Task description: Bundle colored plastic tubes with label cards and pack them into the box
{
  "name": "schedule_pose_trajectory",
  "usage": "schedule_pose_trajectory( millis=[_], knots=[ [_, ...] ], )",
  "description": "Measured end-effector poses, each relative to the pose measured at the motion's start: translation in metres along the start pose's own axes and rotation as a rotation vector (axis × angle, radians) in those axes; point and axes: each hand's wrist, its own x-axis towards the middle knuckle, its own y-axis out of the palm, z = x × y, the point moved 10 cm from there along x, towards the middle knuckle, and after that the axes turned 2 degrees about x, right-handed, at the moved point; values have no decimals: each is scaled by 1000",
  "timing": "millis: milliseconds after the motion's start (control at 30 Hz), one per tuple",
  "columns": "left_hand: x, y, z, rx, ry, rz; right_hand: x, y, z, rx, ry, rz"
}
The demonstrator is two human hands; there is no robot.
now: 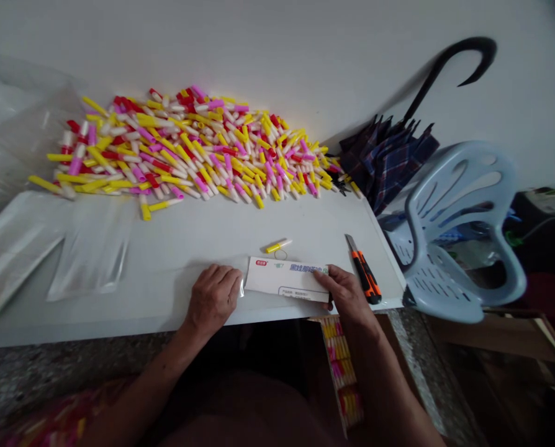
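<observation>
My right hand (348,290) grips the right end of a flat white card (282,279) printed with Chinese characters, thumb on top. My left hand (215,295) is closed at the card's left end, knuckles up. A shiny edge of clear plastic (241,288) shows at its fingertips; the rest is hidden under the hand. Just beyond the card lie a yellow-and-white small tube (278,246) and a thin ring like a rubber band (280,254). An orange-and-black utility knife (367,276) rests right of my right hand, blade pointing away.
A heap of small coloured tubes (198,149) lies along the wall. Clear plastic bags (94,248) are stacked at the left. Below the table edge, an open box (340,366) holds bundled tubes. A blue-grey plastic chair (464,236) and a folded umbrella (393,155) stand right.
</observation>
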Motion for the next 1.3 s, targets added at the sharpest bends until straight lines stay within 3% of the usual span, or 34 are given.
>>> schedule_pose_trajectory(
  millis=[233,500,600,700,833,1000,1133,1300],
  knots=[
    [-1,4,-10,9,86,42,14,8,-3,-97,25,99],
    [0,-1,0,-160,69,20,27,62,-9,-189,17,194],
    [3,-3,-1,-207,81,38,31,84,-3,-227,1,260],
    [4,-1,0,-226,61,45,35,99,5,-375,-44,239],
    [0,9,5,-217,11,74,35,96,22,-702,-196,65],
    [-3,19,6,-162,-2,155,39,62,53,-897,-426,-133],
    [0,19,8,-174,-21,144,54,69,71,-1092,-628,9],
    [1,15,8,-208,-21,96,75,81,69,-1131,-649,148]
  ],
)
